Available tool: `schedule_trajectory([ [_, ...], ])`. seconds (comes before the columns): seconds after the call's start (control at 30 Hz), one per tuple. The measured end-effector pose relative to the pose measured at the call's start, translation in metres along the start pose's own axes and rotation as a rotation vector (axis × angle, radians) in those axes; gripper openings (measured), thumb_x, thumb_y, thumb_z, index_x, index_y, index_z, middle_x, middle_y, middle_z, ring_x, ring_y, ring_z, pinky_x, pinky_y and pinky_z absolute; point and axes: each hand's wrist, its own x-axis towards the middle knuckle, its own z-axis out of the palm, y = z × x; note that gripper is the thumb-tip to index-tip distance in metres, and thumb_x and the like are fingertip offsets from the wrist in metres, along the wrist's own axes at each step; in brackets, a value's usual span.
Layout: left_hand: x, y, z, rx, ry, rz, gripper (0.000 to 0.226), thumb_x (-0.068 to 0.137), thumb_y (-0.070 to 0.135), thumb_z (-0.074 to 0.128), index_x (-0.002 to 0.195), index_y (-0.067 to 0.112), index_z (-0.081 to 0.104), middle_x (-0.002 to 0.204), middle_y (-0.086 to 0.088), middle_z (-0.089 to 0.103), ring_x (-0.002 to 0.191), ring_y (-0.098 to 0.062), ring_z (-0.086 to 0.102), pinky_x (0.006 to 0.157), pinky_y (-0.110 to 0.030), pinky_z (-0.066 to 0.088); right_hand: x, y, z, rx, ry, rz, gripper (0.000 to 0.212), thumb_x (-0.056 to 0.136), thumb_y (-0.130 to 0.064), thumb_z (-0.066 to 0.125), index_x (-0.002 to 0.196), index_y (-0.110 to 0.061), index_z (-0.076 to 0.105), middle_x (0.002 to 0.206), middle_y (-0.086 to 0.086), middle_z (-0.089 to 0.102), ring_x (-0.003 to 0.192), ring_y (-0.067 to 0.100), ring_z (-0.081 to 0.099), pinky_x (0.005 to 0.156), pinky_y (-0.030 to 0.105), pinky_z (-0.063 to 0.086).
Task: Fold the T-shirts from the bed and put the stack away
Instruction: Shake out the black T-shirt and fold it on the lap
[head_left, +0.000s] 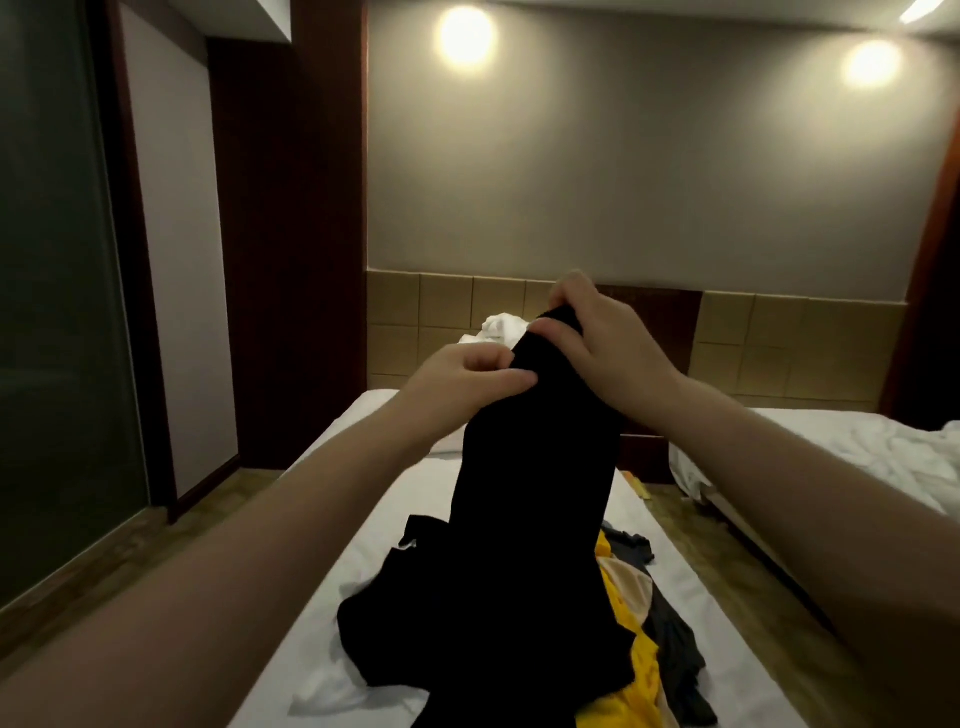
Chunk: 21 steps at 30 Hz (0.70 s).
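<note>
As the head camera looks down the length of the bed (358, 525), both bare arms reach in from the bottom corners and meet near the middle of the frame. The left hand (467, 379) pinches the top edge of a black T-shirt (535, 493), thumb pressed over the cloth and fingers curled behind it. Just at its one o'clock, the right hand (597, 338) grips the same edge a little higher, fingers curled over the top fold. Both hands hold tight, close together, almost touching. The black T-shirt hangs from them in a long bunched column, and its lower part lies spread on the white sheet at six o'clock.

Under and beside that lower part sits the rest of the pile. A yellow shirt (639, 670) peeks out at four o'clock of the black one, a beige garment (628, 582) lies just above it, and a grey shirt (675, 649) lies further right, near the bed's edge. A crumpled white cloth (327, 686) shows at seven o'clock, touching the black fabric.

Up at twelve o'clock, behind the hands, a white bundle (501, 327) rests at the head of the bed against the tan tiled headboard (779, 353). A second bed (831, 452) with rumpled white sheets stands at three o'clock, across a strip of floor. Two wall lamps (465, 36) glow high on the grey wall, and a dark glass panel (52, 312) fills nine o'clock.
</note>
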Motion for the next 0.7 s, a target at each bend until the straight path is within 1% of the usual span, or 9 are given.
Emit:
schedule_trajectory([
  [0.07, 0.007, 0.012, -0.009, 0.046, -0.009, -0.014, 0.02, 0.09, 0.022, 0.057, 0.074, 0.011, 0.057, 0.074, -0.004, 0.05, 0.074, -0.015, 0.052, 0.074, -0.028, 0.04, 0.017, -0.002, -0.015, -0.062, -0.006, -0.048, 0.021, 0.092, -0.024, 0.056, 0.096, -0.006, 0.048, 0.081, 0.001, 0.052, 0.074, 0.017, 0.049, 0.059, 0.026, 0.03],
  [0.13, 0.012, 0.022, -0.016, 0.075, -0.015, -0.021, 0.017, 0.092, 0.018, 0.054, 0.078, 0.011, 0.06, 0.072, -0.002, 0.051, 0.069, -0.009, 0.054, 0.068, -0.021, 0.041, 0.035, -0.003, -0.029, -0.094, 0.028, -0.067, 0.023, 0.09, -0.025, 0.059, 0.098, -0.005, 0.05, 0.083, 0.002, 0.052, 0.076, 0.017, 0.048, 0.059, 0.025, 0.027],
  [0.2, 0.016, 0.03, -0.022, 0.074, -0.028, -0.027, 0.018, 0.092, 0.017, 0.054, 0.086, 0.003, 0.062, 0.069, -0.001, 0.05, 0.062, -0.004, 0.054, 0.06, -0.015, 0.04, 0.052, -0.002, -0.041, -0.094, 0.095, -0.054, 0.024, 0.089, -0.026, 0.062, 0.097, -0.005, 0.053, 0.084, 0.001, 0.053, 0.078, 0.017, 0.048, 0.062, 0.023, 0.025],
  [0.27, 0.02, 0.035, -0.028, 0.063, -0.02, -0.01, 0.024, 0.092, 0.017, 0.054, 0.095, -0.006, 0.062, 0.069, -0.004, 0.047, 0.061, -0.007, 0.051, 0.059, -0.016, 0.037, 0.067, -0.002, -0.053, -0.083, 0.169, -0.026, 0.026, 0.086, -0.027, 0.065, 0.097, -0.005, 0.056, 0.085, 0.0, 0.053, 0.08, 0.016, 0.047, 0.063, 0.021, 0.025],
  [0.4, 0.021, 0.043, -0.036, 0.044, -0.07, -0.001, 0.017, 0.09, 0.016, 0.055, 0.081, 0.002, 0.06, 0.064, -0.001, 0.048, 0.054, -0.004, 0.051, 0.054, -0.012, 0.039, 0.08, -0.002, -0.064, -0.03, 0.293, 0.055, 0.028, 0.083, -0.028, 0.068, 0.095, -0.005, 0.058, 0.086, -0.001, 0.054, 0.081, 0.014, 0.047, 0.063, 0.019, 0.026],
  [0.5, 0.02, 0.035, -0.035, 0.149, -0.192, -0.062, 0.023, 0.09, 0.018, 0.056, 0.097, -0.003, 0.062, 0.077, -0.004, 0.056, 0.067, -0.003, 0.058, 0.066, -0.015, 0.044, 0.078, 0.0, -0.061, -0.014, 0.321, 0.099, 0.03, 0.083, -0.029, 0.069, 0.095, -0.005, 0.059, 0.086, -0.001, 0.055, 0.082, 0.014, 0.048, 0.063, 0.019, 0.026],
  [0.57, 0.018, 0.026, -0.034, 0.202, -0.205, -0.082, 0.029, 0.091, 0.017, 0.055, 0.106, -0.006, 0.06, 0.086, -0.007, 0.057, 0.078, -0.007, 0.06, 0.074, -0.018, 0.045, 0.076, 0.003, -0.061, -0.015, 0.335, 0.145, 0.03, 0.083, -0.031, 0.068, 0.097, -0.007, 0.059, 0.088, -0.001, 0.055, 0.084, 0.014, 0.048, 0.064, 0.019, 0.026],
  [0.63, 0.017, 0.018, -0.034, 0.142, -0.145, -0.057, 0.028, 0.092, 0.015, 0.053, 0.104, -0.009, 0.06, 0.081, -0.005, 0.055, 0.078, -0.009, 0.058, 0.073, -0.019, 0.045, 0.075, 0.007, -0.064, -0.013, 0.367, 0.198, 0.03, 0.084, -0.033, 0.067, 0.098, -0.009, 0.06, 0.089, -0.002, 0.055, 0.086, 0.014, 0.048, 0.065, 0.02, 0.027],
  [0.7, 0.015, 0.014, -0.035, 0.033, -0.084, -0.021, 0.021, 0.093, 0.015, 0.051, 0.093, -0.004, 0.06, 0.075, -0.003, 0.051, 0.076, -0.012, 0.055, 0.071, -0.021, 0.042, 0.074, 0.011, -0.067, -0.012, 0.395, 0.246, 0.029, 0.083, -0.036, 0.067, 0.098, -0.012, 0.06, 0.091, -0.003, 0.055, 0.088, 0.014, 0.049, 0.069, 0.021, 0.03],
])
